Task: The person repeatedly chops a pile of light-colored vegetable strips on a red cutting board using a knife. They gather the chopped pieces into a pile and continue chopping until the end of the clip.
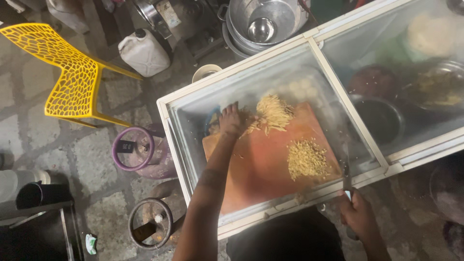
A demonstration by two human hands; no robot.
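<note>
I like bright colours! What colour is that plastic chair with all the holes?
Yellow: the plastic lattice-pattern chair shows best in the head view, top left.

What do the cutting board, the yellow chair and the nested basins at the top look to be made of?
Cutting board: probably wood, matte reddish-brown, worn surface. Yellow chair: likely moulded plastic, one uniform colour with a perforated web pattern. Nested basins: metal, apparently steel, with bright silvery reflections.

yellow chair (67,72) on stone-paved floor (92,164)

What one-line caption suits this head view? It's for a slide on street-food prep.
Left hand gathers pale cut strips on an orange cutting board; right hand holds a knife.
</note>
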